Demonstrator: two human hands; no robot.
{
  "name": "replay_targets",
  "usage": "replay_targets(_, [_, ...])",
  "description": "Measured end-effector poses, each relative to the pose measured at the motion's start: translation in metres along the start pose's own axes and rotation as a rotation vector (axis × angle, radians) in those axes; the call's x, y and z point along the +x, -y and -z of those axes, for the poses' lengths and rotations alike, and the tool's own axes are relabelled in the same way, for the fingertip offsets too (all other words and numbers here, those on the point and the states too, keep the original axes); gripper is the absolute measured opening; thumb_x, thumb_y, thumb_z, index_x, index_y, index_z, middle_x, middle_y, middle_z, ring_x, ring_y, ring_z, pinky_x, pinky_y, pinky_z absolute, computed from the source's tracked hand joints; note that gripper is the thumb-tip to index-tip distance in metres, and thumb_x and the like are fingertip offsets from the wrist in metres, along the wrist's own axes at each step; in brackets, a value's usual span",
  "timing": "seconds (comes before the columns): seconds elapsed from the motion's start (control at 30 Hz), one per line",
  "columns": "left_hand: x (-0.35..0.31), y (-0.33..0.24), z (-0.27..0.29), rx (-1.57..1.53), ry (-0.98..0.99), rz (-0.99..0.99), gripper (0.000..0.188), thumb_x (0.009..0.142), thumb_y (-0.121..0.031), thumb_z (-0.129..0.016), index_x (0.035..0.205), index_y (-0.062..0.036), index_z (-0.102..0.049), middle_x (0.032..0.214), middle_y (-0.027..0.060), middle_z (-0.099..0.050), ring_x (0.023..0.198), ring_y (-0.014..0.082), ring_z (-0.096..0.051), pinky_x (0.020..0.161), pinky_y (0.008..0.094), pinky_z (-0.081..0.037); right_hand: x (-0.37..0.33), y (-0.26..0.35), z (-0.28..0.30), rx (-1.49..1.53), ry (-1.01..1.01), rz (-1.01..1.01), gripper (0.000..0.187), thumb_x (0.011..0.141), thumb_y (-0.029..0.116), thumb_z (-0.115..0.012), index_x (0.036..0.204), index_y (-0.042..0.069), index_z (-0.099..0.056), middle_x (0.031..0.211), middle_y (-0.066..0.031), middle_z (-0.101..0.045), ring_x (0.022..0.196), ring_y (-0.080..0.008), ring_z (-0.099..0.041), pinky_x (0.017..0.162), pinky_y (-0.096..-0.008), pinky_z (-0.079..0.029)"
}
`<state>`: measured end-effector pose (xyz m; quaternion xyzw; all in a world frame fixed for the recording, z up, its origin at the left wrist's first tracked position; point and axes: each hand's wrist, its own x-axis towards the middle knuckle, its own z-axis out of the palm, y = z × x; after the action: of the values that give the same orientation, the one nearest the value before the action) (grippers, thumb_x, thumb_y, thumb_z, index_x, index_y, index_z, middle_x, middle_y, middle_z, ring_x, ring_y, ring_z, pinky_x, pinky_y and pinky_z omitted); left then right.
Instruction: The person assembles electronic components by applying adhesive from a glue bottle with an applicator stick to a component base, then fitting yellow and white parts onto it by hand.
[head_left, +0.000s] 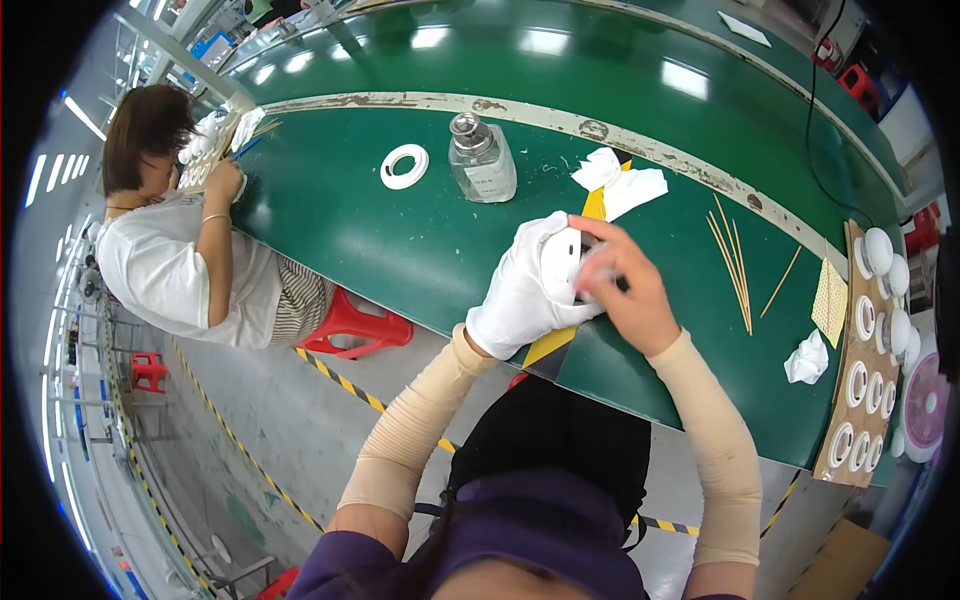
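My left hand (522, 277), in a white glove, is closed around a round white plastic part (562, 262) with a dark slot in its face. My bare right hand (630, 287) is at the part's right side. Its index finger reaches along the part's upper edge, while the other fingers are curled in and blurred. Whatever those fingers pinch cannot be made out. Beyond my hands stands a clear glass bottle (483, 165) with a metal top. A white ring (404, 167) lies left of the bottle, and crumpled white tissue (620, 184) to its right.
Thin wooden sticks (733, 262) lie right of my hands on the green table (400, 255). A board (838, 440) holding several white rings and domed parts runs along the right edge, near another crumpled tissue (807, 358). A co-worker (180, 230) sits at the left on a red stool (358, 325).
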<state>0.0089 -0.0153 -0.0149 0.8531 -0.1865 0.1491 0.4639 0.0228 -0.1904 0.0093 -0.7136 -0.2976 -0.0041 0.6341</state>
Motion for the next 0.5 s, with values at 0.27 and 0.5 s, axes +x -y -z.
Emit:
replay_targets(0.27, [0.0,-0.001,-0.002,-0.076,-0.043,-0.059,0.09,0.063,-0.029,-0.089,0.132,-0.003,-0.037,0.121,0.0166,-0.051,0.106,0.0321,-0.057,0.092,0.0373,-0.047,0.002,-0.004,-0.004,-0.133,-0.022,0.089,0.028,0.072,-0.004,-0.07,0.091,0.007,-0.052,0.14,-0.0169,-0.048,0.129,-0.0327,-0.046,0.106,-0.037,-0.036])
replay_targets(0.5, [-0.001,0.006,0.0,-0.139,0.028,-0.016,0.091,0.06,-0.025,-0.088,0.132,-0.0031,-0.037,0.122,0.0172,-0.05,0.111,0.0331,-0.055,0.094,0.0389,-0.046,0.002,-0.001,0.002,0.182,0.115,-0.085,0.05,0.067,-0.003,-0.074,0.107,0.01,-0.046,0.139,-0.0152,-0.045,0.129,-0.0277,-0.042,0.108,-0.0365,-0.032])
